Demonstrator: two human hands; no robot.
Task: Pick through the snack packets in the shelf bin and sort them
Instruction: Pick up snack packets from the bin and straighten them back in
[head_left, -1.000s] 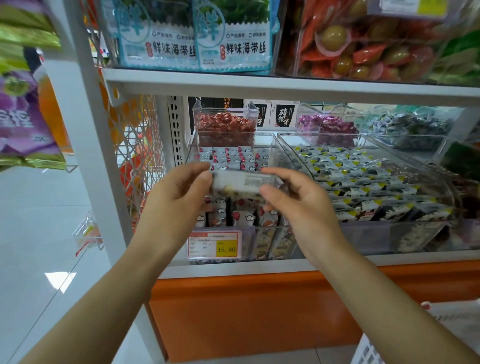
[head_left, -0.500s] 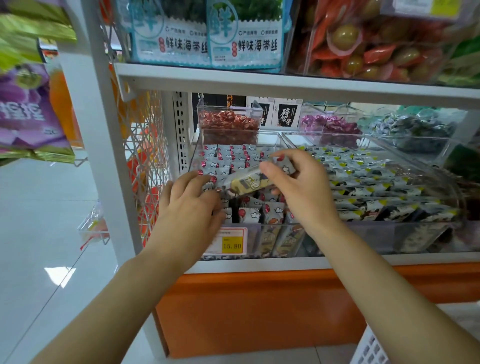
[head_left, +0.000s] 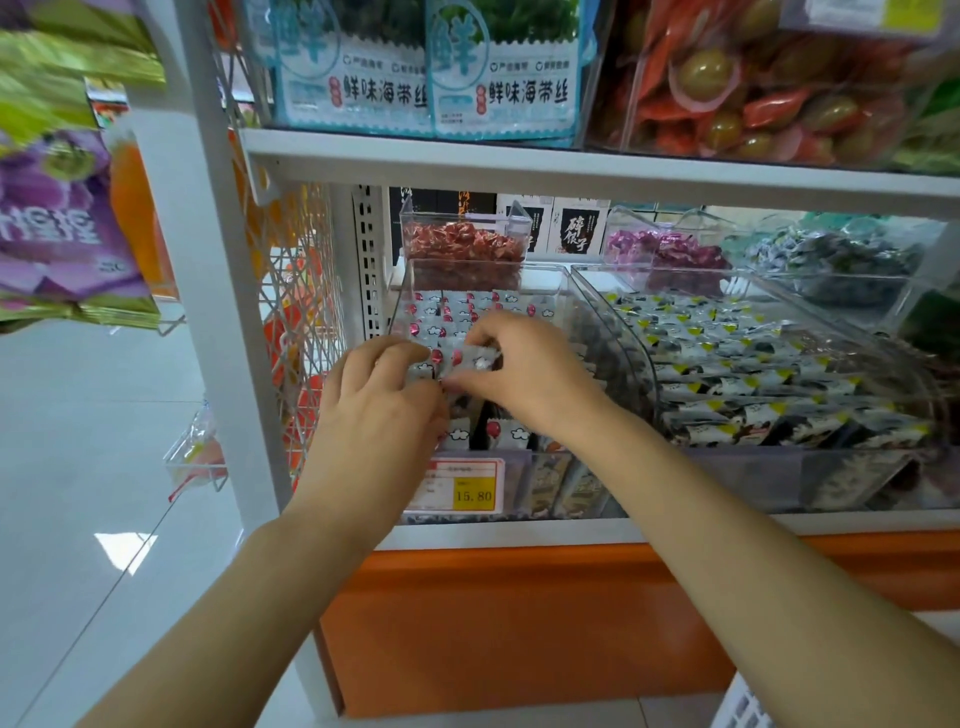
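My right hand (head_left: 524, 374) pinches one small white crinkled plastic snack packet (head_left: 478, 359) just above the clear plastic shelf bin (head_left: 566, 291) at the shelf's left end, lifted for checking. My left hand (head_left: 379, 410) lies curled on the packet rows (head_left: 467, 306), probably steadying them; whether it grips one, I cannot tell.

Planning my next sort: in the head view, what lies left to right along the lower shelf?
Purple bag, white post, wire rack, left hand, right hand pinching a packet, bin of yellow-marked packets.
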